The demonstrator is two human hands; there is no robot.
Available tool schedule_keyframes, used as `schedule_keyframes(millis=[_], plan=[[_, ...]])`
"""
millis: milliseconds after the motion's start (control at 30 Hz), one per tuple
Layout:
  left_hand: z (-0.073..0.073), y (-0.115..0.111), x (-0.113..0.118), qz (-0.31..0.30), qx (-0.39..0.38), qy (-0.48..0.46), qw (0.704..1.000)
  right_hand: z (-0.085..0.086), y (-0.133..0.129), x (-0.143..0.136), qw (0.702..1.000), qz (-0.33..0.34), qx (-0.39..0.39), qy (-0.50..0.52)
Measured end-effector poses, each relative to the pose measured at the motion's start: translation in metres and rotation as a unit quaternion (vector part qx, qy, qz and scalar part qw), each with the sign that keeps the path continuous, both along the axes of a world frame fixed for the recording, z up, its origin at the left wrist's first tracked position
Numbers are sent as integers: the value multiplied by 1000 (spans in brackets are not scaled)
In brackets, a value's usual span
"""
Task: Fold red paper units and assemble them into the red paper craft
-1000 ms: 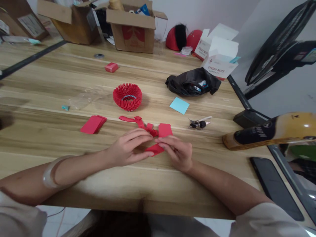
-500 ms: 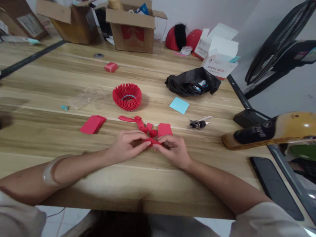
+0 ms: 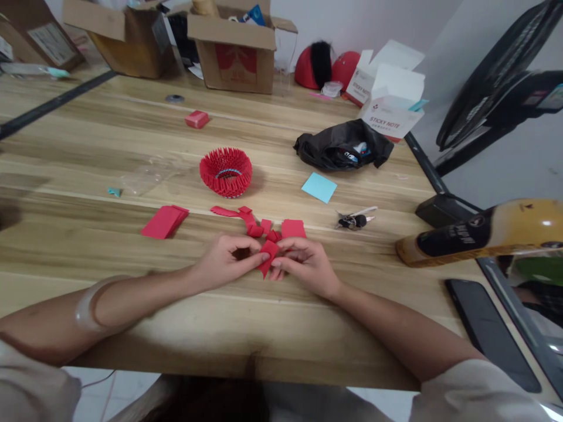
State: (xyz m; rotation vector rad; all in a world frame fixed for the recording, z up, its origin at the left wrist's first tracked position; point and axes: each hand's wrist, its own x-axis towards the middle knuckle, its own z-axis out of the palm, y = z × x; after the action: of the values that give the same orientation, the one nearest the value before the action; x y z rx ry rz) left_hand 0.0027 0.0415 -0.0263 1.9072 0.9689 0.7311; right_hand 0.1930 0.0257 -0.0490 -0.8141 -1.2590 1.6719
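Between both hands is a small piece of folded red paper (image 3: 268,255), its pointed lower end turned toward me. My left hand (image 3: 233,255) pinches its left side between thumb and fingers. On the opposite side, my right hand (image 3: 307,265) grips it with thumb and fingertips. Just beyond my fingers lie several folded red paper pieces (image 3: 253,227) in a loose row. A small stack of red paper sheets (image 3: 294,228) sits behind my right hand. Farther left is a larger stack of red paper (image 3: 165,222). A red bowl of folded paper pieces (image 3: 226,172) stands beyond them.
A blue paper sheet (image 3: 319,187), keys (image 3: 355,220) and a black bag (image 3: 343,146) lie to the right. Nearer the right edge are a bottle (image 3: 479,231) and a phone (image 3: 492,334). Cardboard boxes (image 3: 237,64) and sticky note boxes (image 3: 391,114) line the back.
The red paper between my hands has turned from lying flat and sideways to a tilted position with its point toward me. The hands have barely shifted.
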Motion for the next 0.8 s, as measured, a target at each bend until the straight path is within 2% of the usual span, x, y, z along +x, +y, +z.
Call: schedule_keyframes(millis=[200, 433, 600, 800], plan=[[6, -2, 1, -35, 16, 12, 999, 7, -2, -3, 1000, -7, -28, -12], [0, -6, 2, 59, -15, -66, 996, 6, -2, -5, 999, -27, -43, -13], [-1, -8, 3, 70, -16, -71, 995, 6, -2, -5, 998, -32, -44, -17], [3, -7, 5, 114, -21, -79, 990, 7, -1, -2, 999, -32, -38, -22]])
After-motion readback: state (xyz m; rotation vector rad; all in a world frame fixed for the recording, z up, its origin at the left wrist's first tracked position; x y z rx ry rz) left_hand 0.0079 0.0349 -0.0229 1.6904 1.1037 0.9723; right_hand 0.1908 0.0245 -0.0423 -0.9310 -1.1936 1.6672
